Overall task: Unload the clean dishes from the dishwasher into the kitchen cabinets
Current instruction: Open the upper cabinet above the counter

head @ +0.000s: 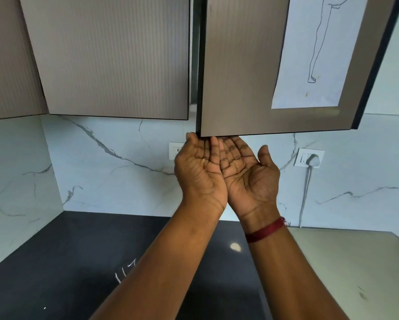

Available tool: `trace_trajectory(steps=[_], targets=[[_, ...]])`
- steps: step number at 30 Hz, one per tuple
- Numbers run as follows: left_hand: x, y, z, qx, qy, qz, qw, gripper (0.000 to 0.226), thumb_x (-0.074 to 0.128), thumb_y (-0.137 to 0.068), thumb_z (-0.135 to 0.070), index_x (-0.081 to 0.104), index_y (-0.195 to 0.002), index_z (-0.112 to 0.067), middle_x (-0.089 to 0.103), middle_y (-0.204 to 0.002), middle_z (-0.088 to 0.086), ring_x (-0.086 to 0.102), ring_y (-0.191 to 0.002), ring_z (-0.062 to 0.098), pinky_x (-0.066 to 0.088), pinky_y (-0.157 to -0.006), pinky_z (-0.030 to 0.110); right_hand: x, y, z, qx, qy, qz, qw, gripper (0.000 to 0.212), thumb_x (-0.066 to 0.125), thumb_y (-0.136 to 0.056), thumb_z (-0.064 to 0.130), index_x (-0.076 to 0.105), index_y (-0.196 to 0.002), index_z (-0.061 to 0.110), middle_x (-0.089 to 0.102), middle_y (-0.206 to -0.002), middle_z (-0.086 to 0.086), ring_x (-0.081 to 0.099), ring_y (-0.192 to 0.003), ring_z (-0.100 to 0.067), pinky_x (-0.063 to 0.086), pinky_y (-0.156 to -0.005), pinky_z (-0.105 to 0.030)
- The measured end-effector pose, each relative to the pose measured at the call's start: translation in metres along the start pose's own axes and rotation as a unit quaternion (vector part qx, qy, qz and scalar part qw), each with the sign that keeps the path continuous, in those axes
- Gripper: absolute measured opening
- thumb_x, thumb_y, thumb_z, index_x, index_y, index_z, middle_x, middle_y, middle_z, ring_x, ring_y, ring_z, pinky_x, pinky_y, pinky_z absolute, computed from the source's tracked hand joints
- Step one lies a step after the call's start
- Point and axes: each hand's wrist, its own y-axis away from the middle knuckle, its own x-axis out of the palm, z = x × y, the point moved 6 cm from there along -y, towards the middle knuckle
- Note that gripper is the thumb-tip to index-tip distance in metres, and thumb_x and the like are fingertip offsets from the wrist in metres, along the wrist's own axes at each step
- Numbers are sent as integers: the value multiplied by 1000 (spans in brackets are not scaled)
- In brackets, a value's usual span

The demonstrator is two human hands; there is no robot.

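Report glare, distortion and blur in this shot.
Head view: wide-angle distortion tilts and bows the cabinet door edges; a small glare spot sits on the dark countertop; cool, even light covers the marble backsplash; left hand and right hand are sharp.
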Motion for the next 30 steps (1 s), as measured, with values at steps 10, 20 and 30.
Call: trace_trajectory(steps=[10, 20, 30], targets=[[13, 111, 40, 26, 32, 50, 998, 44, 38, -96, -31, 59, -124, -3, 58, -136, 14, 55, -126, 30, 44, -105, 42, 10, 107, 51, 3, 27, 28, 999, 74, 30, -98, 54, 42, -138, -7, 48, -140, -27, 42, -135, -37, 36, -109, -49], [38, 210, 88, 59, -130, 113, 983, 51, 37, -96, -27, 54, -129, 9, 55, -134, 27, 53, -128, 36, 43, -107, 40, 47, 224, 106, -295, 688, 16, 663, 45, 20, -101, 50, 9, -144, 48, 13, -161, 14, 8, -148, -1, 12, -123, -31], [75, 286, 131, 401, -595, 436, 544, 66, 27, -99, -42, 33, -142, 8, 34, -151, 25, 28, -145, 33, 25, -119, 49, 44, 300, 174, -405, 885, -17, 228, 62, 32, -101, 33, 8, -155, 14, -1, -163, -6, -4, -151, -21, 13, -121, -51]])
